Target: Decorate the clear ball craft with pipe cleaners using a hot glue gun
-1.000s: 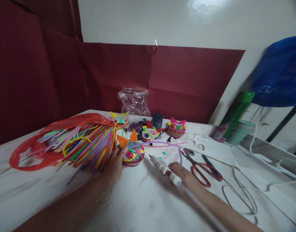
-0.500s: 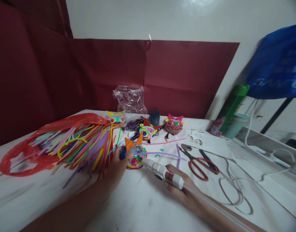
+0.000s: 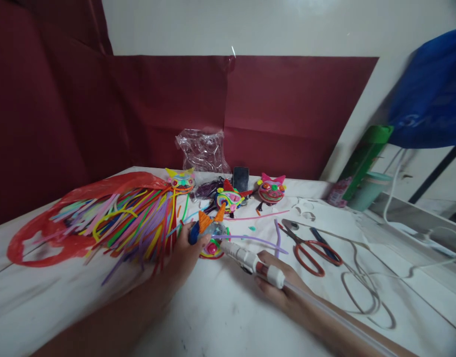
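Note:
My left hand [image 3: 186, 252] is closed on a craft animal head [image 3: 212, 249] made of coloured pipe cleaners, with orange pointed ears, a clear dome and a pink round eye. A dark blue piece shows by my fingers. My right hand [image 3: 274, 282] grips a white hot glue gun [image 3: 242, 257], a long clear glue stick trailing from its back. Its nozzle points at the head's right side; whether they touch I cannot tell. A purple pipe cleaner [image 3: 250, 240] stretches right from the head. Another purple one [image 3: 277, 233] lies near the scissors [image 3: 305, 248], which have orange handles.
Colourful pipe cleaners [image 3: 138, 223] spread from a red plastic bag [image 3: 112, 184] on the left. Several similar animal heads, one pink-eared [image 3: 271, 190], sit behind, near a phone [image 3: 240, 178] and clear plastic wrap [image 3: 203, 151]. A white cord [image 3: 372, 287] coils at right.
The whole view has shifted slightly. Both hands keep hold of the head and the glue gun, and the head is turned a little, with the nozzle still beside it.

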The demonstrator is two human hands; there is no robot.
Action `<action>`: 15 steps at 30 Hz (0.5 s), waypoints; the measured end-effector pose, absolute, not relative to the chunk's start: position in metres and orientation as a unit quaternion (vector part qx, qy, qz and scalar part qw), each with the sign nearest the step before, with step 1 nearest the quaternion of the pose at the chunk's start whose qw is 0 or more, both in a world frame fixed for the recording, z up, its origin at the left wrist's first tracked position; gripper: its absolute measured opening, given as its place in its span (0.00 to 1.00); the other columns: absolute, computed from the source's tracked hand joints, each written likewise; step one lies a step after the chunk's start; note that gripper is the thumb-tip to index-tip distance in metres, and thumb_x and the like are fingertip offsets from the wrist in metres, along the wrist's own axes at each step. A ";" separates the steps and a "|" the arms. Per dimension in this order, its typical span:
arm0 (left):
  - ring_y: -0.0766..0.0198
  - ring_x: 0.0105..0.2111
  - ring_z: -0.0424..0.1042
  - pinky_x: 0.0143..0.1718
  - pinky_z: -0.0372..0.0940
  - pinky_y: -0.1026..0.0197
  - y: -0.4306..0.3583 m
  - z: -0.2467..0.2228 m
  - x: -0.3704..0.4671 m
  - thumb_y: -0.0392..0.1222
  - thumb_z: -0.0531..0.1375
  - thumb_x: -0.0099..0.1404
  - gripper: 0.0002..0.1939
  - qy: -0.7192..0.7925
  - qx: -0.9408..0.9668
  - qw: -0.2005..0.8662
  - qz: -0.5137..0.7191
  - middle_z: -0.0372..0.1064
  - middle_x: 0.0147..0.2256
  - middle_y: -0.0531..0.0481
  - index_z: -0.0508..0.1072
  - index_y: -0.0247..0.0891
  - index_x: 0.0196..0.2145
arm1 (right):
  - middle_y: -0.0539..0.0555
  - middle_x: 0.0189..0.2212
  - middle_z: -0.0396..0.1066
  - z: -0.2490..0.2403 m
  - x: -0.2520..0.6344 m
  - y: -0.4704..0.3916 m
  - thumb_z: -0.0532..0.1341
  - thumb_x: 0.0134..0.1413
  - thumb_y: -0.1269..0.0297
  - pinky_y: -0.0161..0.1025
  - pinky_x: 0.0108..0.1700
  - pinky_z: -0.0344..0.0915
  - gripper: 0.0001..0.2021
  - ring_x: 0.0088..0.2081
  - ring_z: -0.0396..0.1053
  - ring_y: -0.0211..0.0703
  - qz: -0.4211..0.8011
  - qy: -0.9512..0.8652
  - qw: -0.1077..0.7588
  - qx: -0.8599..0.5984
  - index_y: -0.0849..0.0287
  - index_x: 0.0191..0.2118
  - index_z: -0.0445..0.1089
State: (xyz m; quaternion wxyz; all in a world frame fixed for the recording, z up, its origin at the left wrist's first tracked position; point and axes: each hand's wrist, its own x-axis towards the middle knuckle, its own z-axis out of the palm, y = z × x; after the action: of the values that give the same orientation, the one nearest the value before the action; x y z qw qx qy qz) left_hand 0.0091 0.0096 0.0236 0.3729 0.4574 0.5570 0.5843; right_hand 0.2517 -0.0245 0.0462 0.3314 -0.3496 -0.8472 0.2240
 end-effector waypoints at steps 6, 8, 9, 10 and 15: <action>0.53 0.43 0.70 0.45 0.63 0.58 0.012 0.021 0.008 0.46 0.65 0.52 0.25 0.557 0.450 0.370 0.591 0.73 0.40 0.48 0.67 0.43 0.47 | 0.49 0.28 0.62 0.047 0.251 -0.025 0.53 0.56 0.67 0.34 0.28 0.60 0.05 0.28 0.64 0.39 0.218 -0.848 0.335 -0.347 0.55 0.30 0.56; 0.53 0.43 0.71 0.44 0.64 0.59 0.012 0.020 0.008 0.46 0.65 0.52 0.24 0.555 0.450 0.372 0.593 0.73 0.40 0.49 0.68 0.43 0.47 | 0.49 0.27 0.62 0.049 0.250 -0.026 0.53 0.56 0.67 0.34 0.27 0.60 0.06 0.28 0.63 0.38 0.220 -0.845 0.333 -0.355 0.55 0.29 0.56; 0.54 0.43 0.70 0.44 0.64 0.59 0.012 0.020 0.007 0.46 0.65 0.52 0.24 0.553 0.448 0.372 0.595 0.73 0.41 0.49 0.68 0.44 0.47 | 0.49 0.27 0.62 0.050 0.250 -0.026 0.53 0.57 0.66 0.34 0.27 0.60 0.06 0.28 0.63 0.38 0.222 -0.845 0.332 -0.357 0.55 0.28 0.55; 0.54 0.43 0.70 0.44 0.63 0.59 0.012 0.019 0.007 0.46 0.65 0.52 0.24 0.552 0.447 0.373 0.596 0.73 0.41 0.49 0.68 0.44 0.47 | 0.49 0.27 0.62 0.050 0.250 -0.026 0.52 0.57 0.66 0.34 0.27 0.60 0.07 0.27 0.63 0.38 0.224 -0.844 0.332 -0.357 0.55 0.28 0.55; 0.55 0.46 0.69 0.48 0.62 0.60 0.013 0.019 0.006 0.45 0.65 0.52 0.24 0.539 0.423 0.410 0.602 0.73 0.41 0.51 0.68 0.46 0.48 | 0.49 0.26 0.61 0.049 0.251 -0.025 0.52 0.57 0.65 0.35 0.27 0.60 0.07 0.28 0.63 0.39 0.227 -0.842 0.338 -0.353 0.55 0.28 0.56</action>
State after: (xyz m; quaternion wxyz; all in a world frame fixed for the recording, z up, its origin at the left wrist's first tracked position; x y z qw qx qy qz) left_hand 0.0060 0.0131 0.0187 0.4097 0.4232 0.5393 0.6018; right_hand 0.2505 -0.0254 0.0492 0.3381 -0.3529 -0.8425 0.2267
